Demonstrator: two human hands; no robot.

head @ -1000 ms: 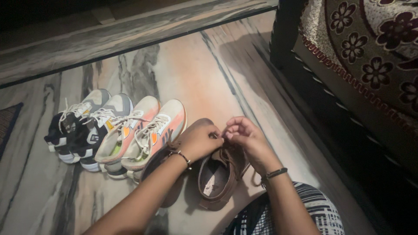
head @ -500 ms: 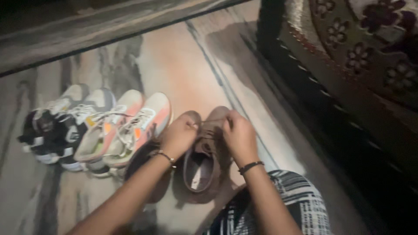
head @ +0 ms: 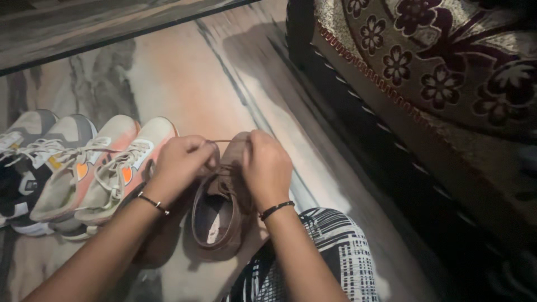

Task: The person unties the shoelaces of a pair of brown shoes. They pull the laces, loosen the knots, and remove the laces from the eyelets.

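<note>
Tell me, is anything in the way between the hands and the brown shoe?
Nothing visible is. The left hand and right hand are already on the brown shoe, pulling its lace taut between them.

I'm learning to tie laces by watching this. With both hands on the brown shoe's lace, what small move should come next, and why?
Probably pull the two ends apart to snug the crossing. The left hand and right hand each pinch the lace, stretched between them above the brown shoe, and no finished bow is visible.

Hands apart now, lace (head: 226, 141) pulled taut between them.
</note>
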